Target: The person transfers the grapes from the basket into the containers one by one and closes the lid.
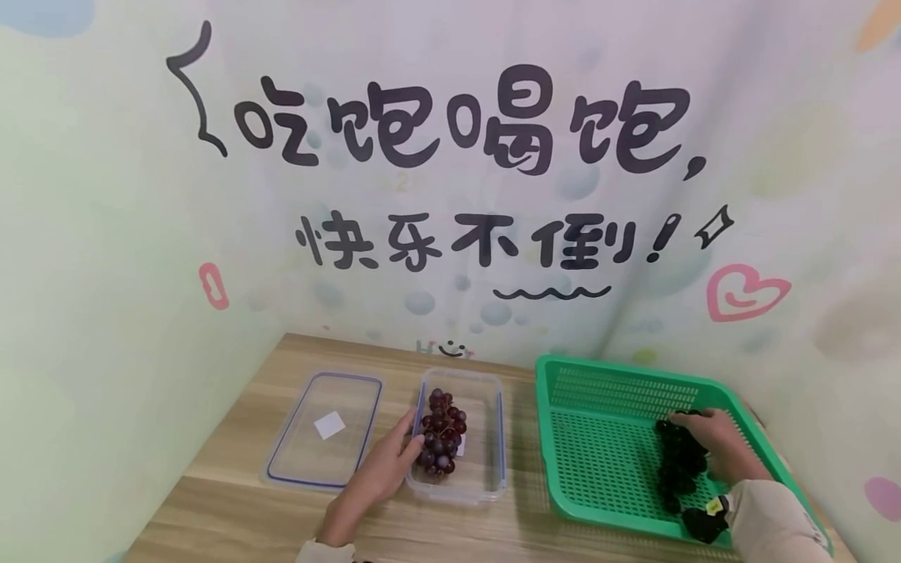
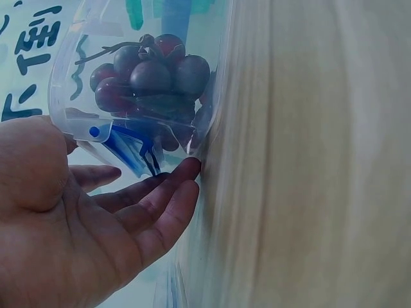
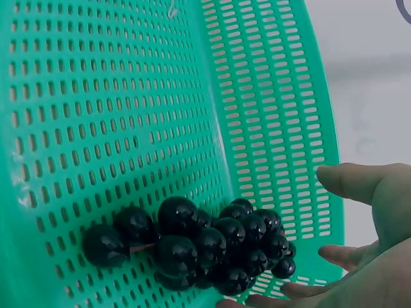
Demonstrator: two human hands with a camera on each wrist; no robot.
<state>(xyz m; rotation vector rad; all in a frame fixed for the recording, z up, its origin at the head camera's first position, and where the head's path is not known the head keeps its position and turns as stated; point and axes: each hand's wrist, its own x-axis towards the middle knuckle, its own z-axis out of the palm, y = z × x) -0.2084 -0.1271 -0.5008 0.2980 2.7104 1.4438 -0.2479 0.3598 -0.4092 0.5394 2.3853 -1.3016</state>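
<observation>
A clear plastic food box (image 1: 480,473) stands on the table with a bunch of dark red grapes (image 1: 441,434) along its left part. My left hand (image 1: 383,465) is at the box's left side, its loosely extended fingers (image 2: 168,212) by the lower side and the hanging blue-edged flap (image 2: 131,149). To the right, my right hand (image 1: 725,442) reaches into a green perforated basket (image 1: 591,461). There a bunch of black grapes (image 3: 221,247) lies along the basket's right side. The right hand's fingers and thumb (image 3: 350,181) are spread apart beside the bunch's far end.
A clear lid (image 1: 299,453) with a blue seal and a white label lies left of the box. The wooden table (image 1: 232,508) meets a printed wall covering (image 1: 450,313) at the back and left. The basket's raised rim (image 1: 637,369) stands near the right wall.
</observation>
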